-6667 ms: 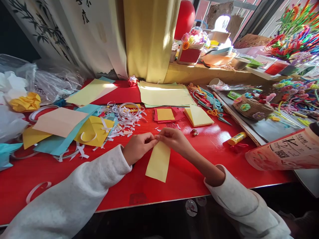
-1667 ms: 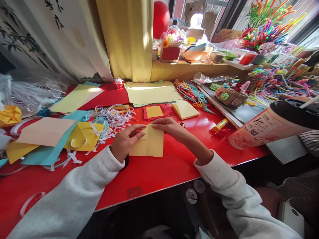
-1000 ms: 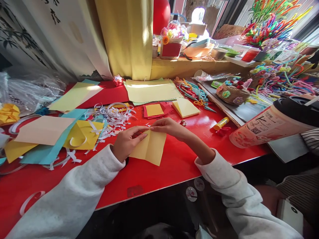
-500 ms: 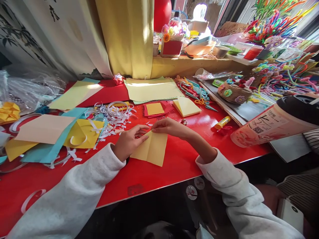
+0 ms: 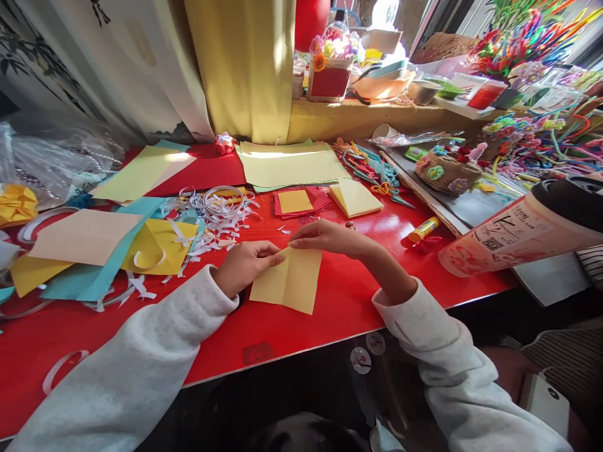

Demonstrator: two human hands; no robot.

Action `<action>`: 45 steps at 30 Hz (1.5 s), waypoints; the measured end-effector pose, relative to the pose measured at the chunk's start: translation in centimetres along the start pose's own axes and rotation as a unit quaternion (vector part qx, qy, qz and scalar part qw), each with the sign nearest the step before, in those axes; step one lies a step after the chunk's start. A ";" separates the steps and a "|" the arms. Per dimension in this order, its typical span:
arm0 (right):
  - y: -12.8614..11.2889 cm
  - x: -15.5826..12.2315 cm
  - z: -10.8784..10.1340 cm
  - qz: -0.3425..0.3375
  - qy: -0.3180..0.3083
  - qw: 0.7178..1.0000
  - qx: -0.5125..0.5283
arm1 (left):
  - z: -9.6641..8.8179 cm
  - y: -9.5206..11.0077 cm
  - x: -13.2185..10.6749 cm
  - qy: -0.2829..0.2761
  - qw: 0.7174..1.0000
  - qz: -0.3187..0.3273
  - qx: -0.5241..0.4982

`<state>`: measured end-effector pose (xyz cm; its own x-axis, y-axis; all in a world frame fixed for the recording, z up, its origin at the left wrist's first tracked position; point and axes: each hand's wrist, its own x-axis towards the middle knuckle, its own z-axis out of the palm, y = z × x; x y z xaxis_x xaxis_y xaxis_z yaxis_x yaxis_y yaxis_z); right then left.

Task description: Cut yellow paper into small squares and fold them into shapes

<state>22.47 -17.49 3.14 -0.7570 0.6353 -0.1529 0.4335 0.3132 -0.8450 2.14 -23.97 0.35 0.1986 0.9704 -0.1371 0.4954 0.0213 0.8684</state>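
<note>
Left hand: being kept narrow, fingertips pinched on the top edge of the yellow paper.
Right hand: being pinched shut on the same edge, just beside.
Yellow paper: being held down on the red table, centre frame.
Woven basket: right of centre, being occupied by small flowers.

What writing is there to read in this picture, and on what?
"下", as far as it shows: large black character on the cup label, beside a QR code.
Small print on that label: too small to read.
Brush writing on the scroll: cut off, unreadable.
Glue stick label: too blurred.
</note>
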 end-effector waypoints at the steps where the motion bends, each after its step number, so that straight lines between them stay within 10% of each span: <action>1: 0.2 0.2 0.2 -0.003 0.015 1.000 -0.002 | 0.0 0.0 0.0 -0.002 1.000 0.001 -0.005; 23: 0.1 0.5 0.7 -0.021 0.010 1.000 -0.021 | 0.3 0.2 -0.1 -0.045 0.997 -0.010 -0.061; 45: 0.3 0.7 1.4 -0.068 0.051 0.995 -0.058 | 0.4 0.0 -0.1 0.029 1.000 0.003 0.000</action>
<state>21.35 -17.97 2.07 -0.7614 0.6480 0.0158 0.3887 0.4760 -0.7889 2.51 -24.18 0.18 0.1521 0.9829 -0.1043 0.4939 0.0158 0.8694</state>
